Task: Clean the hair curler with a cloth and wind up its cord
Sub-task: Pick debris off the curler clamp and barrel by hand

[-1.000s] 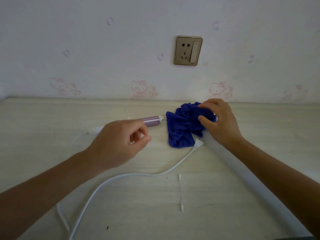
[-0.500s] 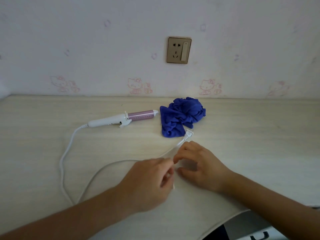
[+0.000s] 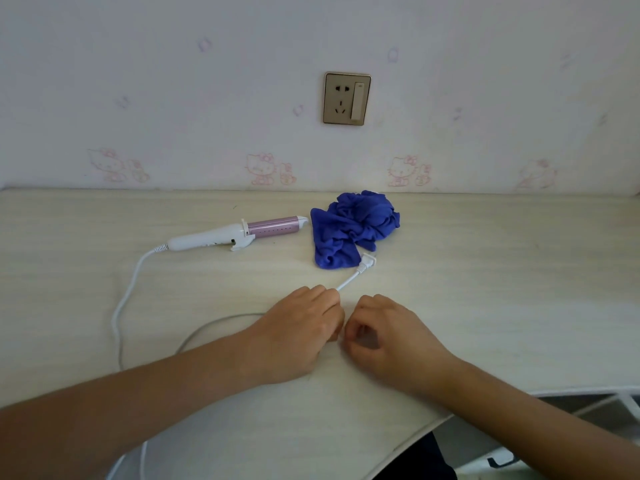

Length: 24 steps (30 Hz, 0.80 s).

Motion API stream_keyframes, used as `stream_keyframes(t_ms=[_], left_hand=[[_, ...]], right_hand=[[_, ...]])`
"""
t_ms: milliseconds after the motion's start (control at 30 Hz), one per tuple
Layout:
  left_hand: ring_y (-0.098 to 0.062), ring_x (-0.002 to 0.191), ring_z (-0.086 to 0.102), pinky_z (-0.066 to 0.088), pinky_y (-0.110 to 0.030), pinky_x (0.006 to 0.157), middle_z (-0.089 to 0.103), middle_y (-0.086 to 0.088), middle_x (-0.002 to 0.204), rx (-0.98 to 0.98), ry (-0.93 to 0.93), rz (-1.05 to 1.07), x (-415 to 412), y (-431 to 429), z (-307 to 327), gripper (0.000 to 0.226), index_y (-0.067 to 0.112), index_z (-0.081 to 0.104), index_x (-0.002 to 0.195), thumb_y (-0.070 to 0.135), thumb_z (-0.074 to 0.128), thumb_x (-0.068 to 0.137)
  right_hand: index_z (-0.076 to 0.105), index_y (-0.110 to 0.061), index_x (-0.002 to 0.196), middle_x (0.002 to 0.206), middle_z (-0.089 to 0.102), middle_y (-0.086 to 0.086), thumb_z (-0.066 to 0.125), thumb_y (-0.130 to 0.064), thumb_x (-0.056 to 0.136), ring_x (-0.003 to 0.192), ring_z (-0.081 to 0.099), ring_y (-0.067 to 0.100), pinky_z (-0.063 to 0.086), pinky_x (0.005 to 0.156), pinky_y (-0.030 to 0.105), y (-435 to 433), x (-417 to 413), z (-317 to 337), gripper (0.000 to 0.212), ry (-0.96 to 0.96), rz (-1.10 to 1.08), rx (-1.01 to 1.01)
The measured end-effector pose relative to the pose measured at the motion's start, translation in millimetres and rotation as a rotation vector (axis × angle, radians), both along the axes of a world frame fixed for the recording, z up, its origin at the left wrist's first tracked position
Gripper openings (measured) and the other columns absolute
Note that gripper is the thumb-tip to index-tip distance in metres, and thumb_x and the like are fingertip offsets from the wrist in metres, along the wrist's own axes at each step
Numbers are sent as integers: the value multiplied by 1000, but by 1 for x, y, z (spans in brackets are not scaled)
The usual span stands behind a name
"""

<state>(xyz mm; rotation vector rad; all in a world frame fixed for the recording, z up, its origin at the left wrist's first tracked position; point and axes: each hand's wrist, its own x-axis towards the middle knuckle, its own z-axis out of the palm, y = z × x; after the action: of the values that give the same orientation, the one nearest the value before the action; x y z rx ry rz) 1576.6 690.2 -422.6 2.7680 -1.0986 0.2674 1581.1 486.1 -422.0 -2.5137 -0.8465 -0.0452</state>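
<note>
White cord (image 3: 348, 281) exits L hand (image 3: 298, 332) at the fingertips; fingers pressed together, pinching it, I judge. R hand (image 3: 388, 336) just beside, curled tight; can't tell if it holds anything. From grip, cord's short free end runs up-right to plug (image 3: 367, 262), touching blue cloth (image 3: 353, 230). Long run leaves far side of L hand, loops left, then up to curler (image 3: 239, 233), well apart, long axis left-right, barrel toward cloth. L hand nearer both ends; winding likely starts plug-side.
</note>
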Motion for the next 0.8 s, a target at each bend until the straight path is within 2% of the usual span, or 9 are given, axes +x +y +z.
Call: stream_keyframes(t_ms=[100,200,267,333,400,500,567,700,800], left_hand=[[-24,78,50,38,-33,71,57,-3,88,-8,14,44,-2,1,2,22,14,55,88,-2,54,74],[-21,67,45,25,-26,63,52,7,76,-153,48,139,0,6,10,30,21,44,88,-4,57,82],[-18,64,43,24,-27,58,44,14,71,-231,74,204,6,12,20,29,23,39,90,-1,55,89],[-15,61,44,28,-28,56,43,15,68,-309,54,257,14,19,29,19,23,45,91,9,56,98],[-16,67,55,39,-30,60,55,14,76,-384,10,275,22,25,36,7,19,61,100,13,57,102],[-19,82,66,51,-34,73,74,3,92,-461,-32,282,34,33,40,15,13,74,106,9,60,101],[-13,77,64,51,-29,70,76,3,91,-513,-50,314,42,37,37,14,14,77,103,8,67,97],[-3,64,52,38,-12,62,68,10,79,-561,-69,330,50,42,30,10,17,77,94,8,72,92],[-3,63,52,38,-14,61,61,16,75,-577,-65,341,54,43,27,11,18,76,91,8,72,91]], right_hand=[[66,-28,82,82,59,-13,65,-35,88,80,54,7,44,74,22,0,4,2,10,27,-24,21],[71,-27,89,85,64,-11,62,-35,93,80,59,8,50,75,29,2,11,10,12,59,-35,82],[72,-28,90,84,65,-12,59,-35,95,79,59,8,51,73,29,8,17,17,15,43,-44,136],[71,-27,89,81,64,-13,58,-34,97,76,59,9,50,70,29,18,28,24,17,15,-63,175],[66,-26,83,77,61,-13,60,-32,96,73,57,10,48,67,28,28,43,31,16,-18,-79,212],[63,-26,78,74,57,-12,64,-29,94,70,54,9,42,62,24,43,66,37,16,-49,-92,230],[62,-25,77,72,56,-11,64,-28,91,67,52,9,39,60,23,49,77,36,14,-57,-87,236],[53,-24,71,65,51,-8,61,-30,89,62,46,10,35,57,25,57,87,28,21,-48,-53,268],[46,-20,67,61,48,-4,59,-29,90,59,44,16,33,54,29,57,90,23,28,-58,-32,273]])
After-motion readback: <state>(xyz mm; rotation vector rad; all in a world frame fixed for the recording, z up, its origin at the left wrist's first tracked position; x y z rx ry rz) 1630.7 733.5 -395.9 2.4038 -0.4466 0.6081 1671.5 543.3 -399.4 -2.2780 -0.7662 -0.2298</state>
